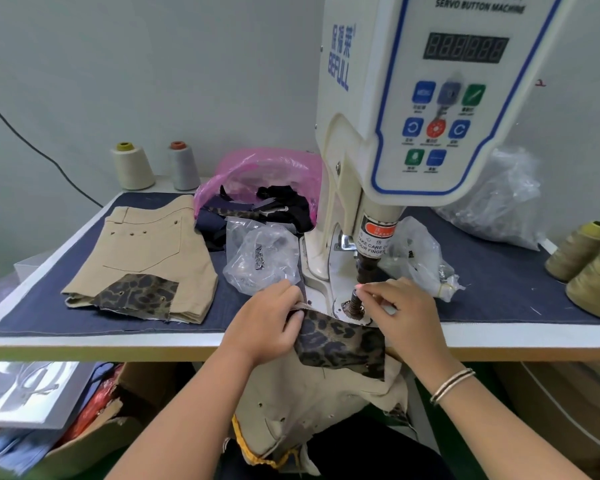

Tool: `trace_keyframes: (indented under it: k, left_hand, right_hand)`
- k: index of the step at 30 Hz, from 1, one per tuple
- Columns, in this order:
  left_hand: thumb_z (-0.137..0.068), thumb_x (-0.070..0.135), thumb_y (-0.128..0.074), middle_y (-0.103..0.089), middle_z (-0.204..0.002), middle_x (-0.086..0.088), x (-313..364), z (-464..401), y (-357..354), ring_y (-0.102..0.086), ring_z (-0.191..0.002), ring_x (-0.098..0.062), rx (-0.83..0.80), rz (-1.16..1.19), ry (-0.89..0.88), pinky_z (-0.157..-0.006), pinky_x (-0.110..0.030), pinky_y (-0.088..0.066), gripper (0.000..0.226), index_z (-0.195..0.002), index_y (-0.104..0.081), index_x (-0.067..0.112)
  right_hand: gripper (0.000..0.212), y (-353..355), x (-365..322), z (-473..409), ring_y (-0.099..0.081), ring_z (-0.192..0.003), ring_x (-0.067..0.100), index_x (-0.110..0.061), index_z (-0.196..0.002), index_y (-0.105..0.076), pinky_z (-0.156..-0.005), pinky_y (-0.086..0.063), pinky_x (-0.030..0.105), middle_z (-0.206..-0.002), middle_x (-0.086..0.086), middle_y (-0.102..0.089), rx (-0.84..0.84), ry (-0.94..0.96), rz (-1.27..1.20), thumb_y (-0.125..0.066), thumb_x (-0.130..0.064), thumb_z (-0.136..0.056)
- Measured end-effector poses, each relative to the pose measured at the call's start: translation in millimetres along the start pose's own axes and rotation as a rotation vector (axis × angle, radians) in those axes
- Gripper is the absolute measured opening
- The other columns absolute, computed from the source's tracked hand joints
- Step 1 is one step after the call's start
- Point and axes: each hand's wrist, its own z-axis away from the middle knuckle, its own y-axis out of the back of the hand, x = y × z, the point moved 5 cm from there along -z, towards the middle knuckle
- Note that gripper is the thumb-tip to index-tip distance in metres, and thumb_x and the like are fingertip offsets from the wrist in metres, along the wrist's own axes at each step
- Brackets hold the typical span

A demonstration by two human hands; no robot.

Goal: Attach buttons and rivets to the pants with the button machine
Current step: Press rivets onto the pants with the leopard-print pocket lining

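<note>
Cardboard box [94, 431] of fabric scraps, low left, under table edge [118, 348].
Folded khaki pants [146, 251] with leopard-print pocket flap, lying flat on navy cloth table cover [42, 299], left of centre; small rivets visible near pocket.
Two thread cones, cream [132, 166] and grey [183, 166], upright at back edge against wall.
Pink plastic bag [257, 171] holding dark fabric pieces, behind clear plastic bag [260, 258] containing small metal parts.
Left hand [267, 323]: fingers curled, pinching edge of leopard-print flap [340, 341] of second pair of khaki pants [312, 410]; these pants hanging off front table edge, flap laid up onto machine base.
Servo button machine [423, 98], white with blue trim, control panel facing forward; punch column [369, 268] standing just above lower die [355, 304].
Right hand [402, 313]: fingertips bunched together at lower die, beside punch; whether holding a button or rivet, cannot tell. Bracelet [451, 386] on wrist.
Clear bags [420, 258] right of machine; olive thread cones [582, 251] at far right.
</note>
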Motion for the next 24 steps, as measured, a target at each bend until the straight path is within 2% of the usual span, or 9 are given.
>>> trace_keyframes:
  k: [4,8,10,11,14,17,20,23,24]
  left_hand:
    - [-0.087,0.024,-0.043,-0.047,-0.076,0.006,-0.9,-1.7,5.6,-0.043,-0.071,-0.014,-0.049,0.190,0.066,-0.065,-0.028,-0.031,0.014,-0.079,-0.046,0.014]
    - [-0.088,0.023,-0.043,-0.046,-0.069,0.005,18.3,-11.2,20.3,-0.041,-0.064,-0.009,-0.236,0.409,0.014,-0.062,-0.028,-0.031,0.015,-0.074,-0.044,0.020]
    - [-0.088,0.022,-0.045,-0.046,-0.070,0.007,28.6,-20.0,29.3,-0.042,-0.066,-0.007,-0.316,0.507,0.011,-0.062,-0.024,-0.032,0.014,-0.074,-0.046,0.018]
    - [-0.088,0.021,-0.046,-0.047,-0.071,0.008,31.4,-24.6,34.2,-0.044,-0.067,-0.006,-0.339,0.562,0.027,-0.063,-0.021,-0.034,0.014,-0.074,-0.048,0.016]
    - [-0.093,0.014,-0.053,-0.053,-0.076,0.005,31.3,-35.8,42.9,-0.051,-0.073,-0.007,-0.405,0.702,0.111,-0.069,-0.019,-0.041,0.015,-0.078,-0.053,0.010]
    - [-0.097,0.009,-0.054,-0.059,-0.085,-0.006,21.7,-45.3,37.4,-0.055,-0.082,-0.014,-0.444,0.654,0.183,-0.078,-0.027,-0.043,0.012,-0.085,-0.058,0.006]
    - [-0.095,0.012,-0.057,-0.060,-0.087,-0.008,11.1,-49.0,22.1,-0.053,-0.083,-0.016,-0.415,0.682,0.276,-0.082,-0.032,-0.042,0.011,-0.088,-0.061,0.005]
    - [-0.091,0.026,-0.062,-0.060,-0.092,-0.010,3.9,-43.5,1.7,-0.053,-0.089,-0.020,-0.403,0.758,0.368,-0.096,-0.047,-0.041,0.024,-0.092,-0.062,0.003]
    - [-0.087,0.033,-0.063,-0.058,-0.091,-0.011,3.8,-41.2,-4.0,-0.050,-0.087,-0.021,-0.411,0.792,0.384,-0.091,-0.047,-0.041,0.025,-0.089,-0.063,0.008]
  right_hand:
    - [0.019,5.7,-3.6,14.0,-0.056,-0.077,0.008,-0.019,-0.103,-0.071,-0.071,-0.048,0.019,-0.080,-0.009,-0.062,0.033,-0.074,-0.198,-0.062,-0.027,-0.088]
    - [0.028,0.0,-11.6,26.4,-0.056,-0.095,0.003,-0.044,-0.112,-0.060,-0.082,-0.040,0.008,-0.095,-0.019,-0.061,-0.218,-0.160,-0.392,-0.062,-0.029,-0.089]
    - [0.019,-0.3,-7.6,25.0,-0.056,-0.089,-0.001,-0.054,-0.098,-0.061,-0.080,-0.041,0.011,-0.087,-0.019,-0.061,-0.324,-0.243,-0.373,-0.061,-0.040,-0.086]
    - [0.008,0.0,-3.3,23.8,-0.055,-0.080,0.000,-0.051,-0.082,-0.065,-0.074,-0.042,0.015,-0.077,-0.013,-0.060,-0.369,-0.277,-0.362,-0.059,-0.046,-0.083]
    - [0.034,3.2,12.4,18.8,-0.060,-0.065,0.014,-0.019,-0.069,-0.068,-0.064,-0.043,0.021,-0.065,0.003,-0.062,-0.473,-0.388,-0.485,-0.060,-0.049,-0.081]
    - [0.022,4.2,30.0,10.3,-0.066,-0.068,0.009,-0.018,-0.074,-0.072,-0.060,-0.048,0.014,-0.073,-0.003,-0.071,-0.447,-0.603,-0.757,-0.065,-0.037,-0.083]
    - [0.015,-1.3,43.5,2.0,-0.071,-0.073,0.015,-0.021,-0.082,-0.077,-0.060,-0.053,0.020,-0.085,0.006,-0.075,-0.389,-0.767,-0.902,-0.068,-0.033,-0.079]
    - [0.017,-5.1,54.5,1.3,-0.072,-0.080,0.020,-0.024,-0.084,-0.078,-0.065,-0.057,0.025,-0.092,0.008,-0.075,-0.290,-0.861,-0.982,-0.068,-0.036,-0.076]
    - [0.017,-5.9,59.0,3.1,-0.072,-0.083,0.020,-0.025,-0.085,-0.078,-0.067,-0.057,0.026,-0.094,0.007,-0.075,-0.270,-0.878,-0.996,-0.068,-0.037,-0.076]
